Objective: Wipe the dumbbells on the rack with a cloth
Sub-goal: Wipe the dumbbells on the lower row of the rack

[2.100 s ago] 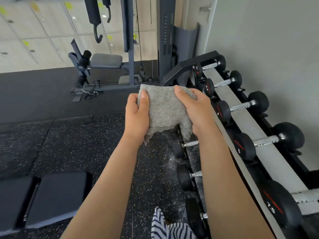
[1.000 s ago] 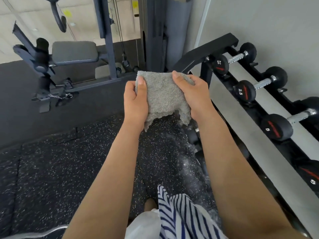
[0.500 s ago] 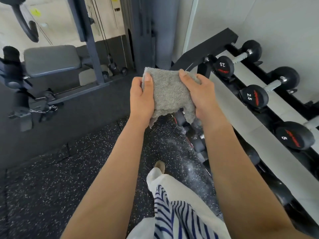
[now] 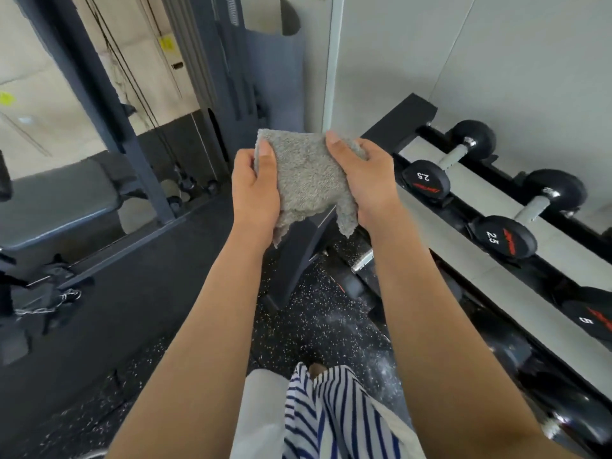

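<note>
Cloth (image 4: 308, 180) of grey terry is held up in the air just left of the dumbbell rack (image 4: 549, 256), touching no weight. It is folded to a rough square with its flat face toward the camera, its top edge about level and two ragged corners hanging straight down, so neither axis is clearly the longer. The left hand (image 4: 255, 197) grasps its left edge, thumb laid upright on the front and fingers curled behind. The right hand (image 4: 364, 183) grasps the right edge the same way, thumb on the front near the top corner.

On the rack's upper tier the first dumbbell (image 4: 452, 160) lies with its long axis across the rack, front to back, the knurled handle running from a near black head up to a far head by the wall (image 4: 496, 61). The near head reads "2.5" in white with red lettering too blurred to read. The second dumbbell (image 4: 533, 207), farther along the rack, lies parallel and also reads "2.5". A third head (image 4: 592, 316), cut off at the frame's right edge, reads "5". Dumbbells on the rack's lower tier (image 4: 361, 260) are blurred and mostly hidden behind the right forearm.

Left of the rack stand a cable machine upright (image 4: 109, 104) and a padded bench (image 4: 59, 200), over a speckled rubber floor (image 4: 314, 326). A blue-striped garment (image 4: 331, 409) shows below the arms.

Compared with half a second ago, the grip on the cloth is unchanged, while the view has closed in on the rack's end: the "5" head has slid to the frame's edge and the bench has drifted left.
</note>
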`<state>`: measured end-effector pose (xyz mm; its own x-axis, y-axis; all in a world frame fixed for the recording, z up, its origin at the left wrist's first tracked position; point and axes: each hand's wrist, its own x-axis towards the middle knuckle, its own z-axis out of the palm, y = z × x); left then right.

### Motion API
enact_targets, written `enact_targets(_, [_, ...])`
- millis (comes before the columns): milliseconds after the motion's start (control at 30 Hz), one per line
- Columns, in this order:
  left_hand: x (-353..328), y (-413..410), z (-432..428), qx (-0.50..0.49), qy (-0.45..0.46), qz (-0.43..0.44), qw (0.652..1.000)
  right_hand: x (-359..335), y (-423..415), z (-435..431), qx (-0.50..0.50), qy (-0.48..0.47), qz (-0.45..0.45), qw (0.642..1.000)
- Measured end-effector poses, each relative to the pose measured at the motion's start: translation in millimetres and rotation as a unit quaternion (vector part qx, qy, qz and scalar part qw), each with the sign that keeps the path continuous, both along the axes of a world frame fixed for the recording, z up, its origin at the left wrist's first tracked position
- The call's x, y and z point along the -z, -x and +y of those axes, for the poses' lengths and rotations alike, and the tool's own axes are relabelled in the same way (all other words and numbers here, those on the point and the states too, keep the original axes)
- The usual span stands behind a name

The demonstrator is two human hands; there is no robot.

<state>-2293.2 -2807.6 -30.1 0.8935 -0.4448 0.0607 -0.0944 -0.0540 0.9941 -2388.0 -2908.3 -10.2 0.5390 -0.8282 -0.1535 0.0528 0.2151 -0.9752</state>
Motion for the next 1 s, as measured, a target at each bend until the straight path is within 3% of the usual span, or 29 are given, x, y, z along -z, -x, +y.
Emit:
enact_targets(300, [20,-64,-85,0.140,-0.019,-0.032,0.989,13,-37,-52,0.150,0.023,0.056,0.987])
enact_targets(600, [50,-113,-132,0.280,-0.012,-0.039,0.959,56,-76,-73,0.262,0.016,0.057,0.963])
enact_targets(800, [121,-118,-150,0.334,0.008,-0.040,0.942,133,-74,-78,0.298,0.006,0.089,0.950])
enact_targets(1000, [236,-89,-169,0.390,0.017,-0.014,0.921,241,-40,-75,0.343,-0.007,0.112,0.932])
